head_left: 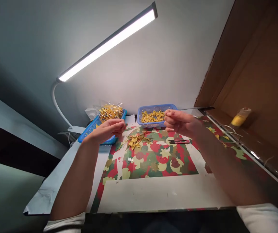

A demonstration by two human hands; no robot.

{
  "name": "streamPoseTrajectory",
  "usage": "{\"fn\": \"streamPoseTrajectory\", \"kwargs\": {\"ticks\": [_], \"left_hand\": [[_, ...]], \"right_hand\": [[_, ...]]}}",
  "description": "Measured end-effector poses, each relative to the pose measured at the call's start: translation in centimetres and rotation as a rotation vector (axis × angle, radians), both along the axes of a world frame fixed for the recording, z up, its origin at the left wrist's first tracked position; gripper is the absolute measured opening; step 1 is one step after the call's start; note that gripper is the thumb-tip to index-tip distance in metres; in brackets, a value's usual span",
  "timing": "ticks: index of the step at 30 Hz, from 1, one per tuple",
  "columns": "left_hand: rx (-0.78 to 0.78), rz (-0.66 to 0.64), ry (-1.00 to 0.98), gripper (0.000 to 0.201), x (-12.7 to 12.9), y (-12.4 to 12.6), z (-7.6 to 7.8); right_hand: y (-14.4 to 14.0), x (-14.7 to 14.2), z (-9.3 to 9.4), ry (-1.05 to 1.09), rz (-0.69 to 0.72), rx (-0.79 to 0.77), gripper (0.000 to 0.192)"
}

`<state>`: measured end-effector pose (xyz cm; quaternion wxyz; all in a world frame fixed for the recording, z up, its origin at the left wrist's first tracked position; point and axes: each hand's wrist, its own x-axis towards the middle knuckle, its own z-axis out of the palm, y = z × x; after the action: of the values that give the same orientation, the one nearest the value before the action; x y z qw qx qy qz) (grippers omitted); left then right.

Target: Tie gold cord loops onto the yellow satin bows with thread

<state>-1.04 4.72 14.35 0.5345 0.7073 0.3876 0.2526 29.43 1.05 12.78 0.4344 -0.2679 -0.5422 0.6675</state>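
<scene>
Left hand (111, 127): raised above the surface (163, 194), fingers curled shut with tips pinched together; whatever it pinches is too small to make out. Right hand (178, 122): raised at the same height, well apart from the left, fingers likewise pinched closed; a thin wire or thread seems to run from its fingertips toward the left, not clearly readable.

Scraps (137, 139): loose heap of yellow pieces and thin gold strands on the surface, below and between the two hands.

Snips (179, 141): small, dark blades with reddish handle, lying flat just beneath the right hand.

Small basket (156, 115): blue, holding yellow pieces, directly behind the right hand.

Long basket (100, 129): blue, behind the left hand, partly hidden by it.

Bag (110, 111): clear plastic, filled with yellow-and-silver pieces, resting in the far end of the long basket.

Cover (158, 158): patterned sheet in red, green and cream with stars, spread over the surface.

Lamp (107, 43): lit bar on a white curved neck, clamped at far left.

Bottle (239, 117): yellow, at right beside a brown panel.
</scene>
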Motion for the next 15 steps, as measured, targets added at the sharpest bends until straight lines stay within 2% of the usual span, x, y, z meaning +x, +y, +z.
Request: {"fn": "streamPoseTrajectory", "kwargs": {"ticks": [4,7,11,15], "left_hand": [[-0.004,0.077,0.038,0.051,-2.2,-0.1,-0.5],[-0.001,0.137,0.066,0.050,-3.9,-0.5,-0.8],[-0.006,0.219,0.096,0.051,-6.2,-1.3,-1.0],[-0.008,0.291,0.132,0.052,-8.7,-1.9,-1.2]], "right_hand": [[0.0,2.5,1.2,-0.081,-0.143,0.101,0.023],[-0.1,3.7,1.6,-0.147,-0.195,0.132,0.019],[0.2,4.7,1.8,-0.153,-0.234,0.064,0.017],[0.8,5.9,1.8,0.035,-0.288,-0.066,0.015]]}}
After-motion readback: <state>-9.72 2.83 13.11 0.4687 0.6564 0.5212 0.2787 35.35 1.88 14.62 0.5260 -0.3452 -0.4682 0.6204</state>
